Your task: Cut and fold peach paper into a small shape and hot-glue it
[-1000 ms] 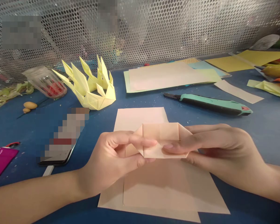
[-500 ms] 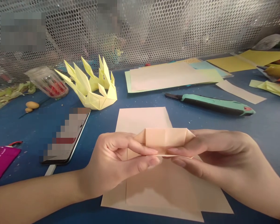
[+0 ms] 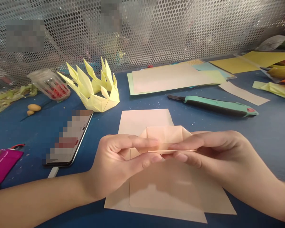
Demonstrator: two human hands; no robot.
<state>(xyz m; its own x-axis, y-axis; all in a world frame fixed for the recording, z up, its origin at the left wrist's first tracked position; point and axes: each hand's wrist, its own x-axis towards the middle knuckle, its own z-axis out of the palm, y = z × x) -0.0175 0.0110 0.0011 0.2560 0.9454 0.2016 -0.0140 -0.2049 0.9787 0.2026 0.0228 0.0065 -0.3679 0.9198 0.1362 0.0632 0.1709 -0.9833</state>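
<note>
Both hands hold a small folded piece of peach paper (image 3: 166,136) just above the blue table. My left hand (image 3: 118,161) pinches its left side between thumb and forefinger. My right hand (image 3: 218,155) pinches its right side, fingers stretched along the fold. The piece is tilted nearly flat, so mostly its upper flap shows. Below the hands lie larger peach paper sheets (image 3: 171,193), overlapping each other on the table.
A teal utility knife (image 3: 216,106) lies behind the hands. A yellow spiky paper crown (image 3: 95,87) stands at back left, a phone (image 3: 70,139) beside it. A stack of pale paper (image 3: 175,77) lies at the back, a magenta object (image 3: 2,161) at left. Perforated metal mesh (image 3: 156,28) closes the back.
The folded piece has tipped from facing me to nearly flat, and both hands' fingers have pressed closer together along its fold.
</note>
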